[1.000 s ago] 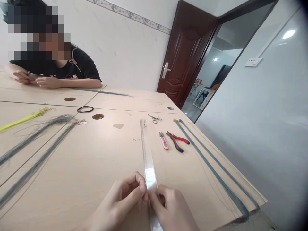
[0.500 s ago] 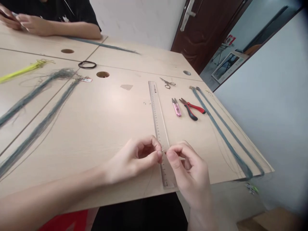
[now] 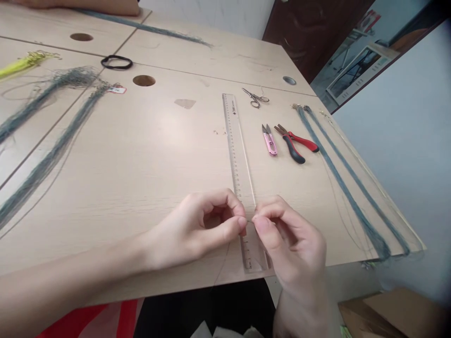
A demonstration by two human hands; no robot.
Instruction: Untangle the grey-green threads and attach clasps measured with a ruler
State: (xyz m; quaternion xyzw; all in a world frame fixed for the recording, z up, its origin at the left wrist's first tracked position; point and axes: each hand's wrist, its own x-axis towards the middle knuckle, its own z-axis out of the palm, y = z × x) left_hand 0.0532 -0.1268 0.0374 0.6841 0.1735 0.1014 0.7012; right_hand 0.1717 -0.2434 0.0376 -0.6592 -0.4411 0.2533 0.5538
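Observation:
Over the lower part of a clear ruler point(image 3: 237, 155), my two hands are close together, fingertips pinched. My left hand point(image 3: 197, 227) has thumb and forefinger closed on a thin dark thread point(image 3: 250, 221), and a faint strand hangs below it toward the table edge. Facing it, my right hand point(image 3: 294, 244) pinches the other end of the short stretch of thread. Any small part between the fingertips is too small to make out. Right of the ruler lie pink thread snips point(image 3: 269, 141), red-and-black pliers point(image 3: 296, 143) and small scissors point(image 3: 255, 97).
Bundles of blue-grey cord point(image 3: 52, 138) lie at the left, with a yellow bundle point(image 3: 24, 65) behind. More blue-grey cords point(image 3: 338, 173) run along the right edge. A black loop point(image 3: 116, 62) sits near a round table hole point(image 3: 144, 80). Another person's arm point(image 3: 88, 5) rests at the far side.
The view has tipped downward, so the tabletop things appear higher. My hands stay pinched over the ruler; a short dark stretch of thread now shows between their fingertips.

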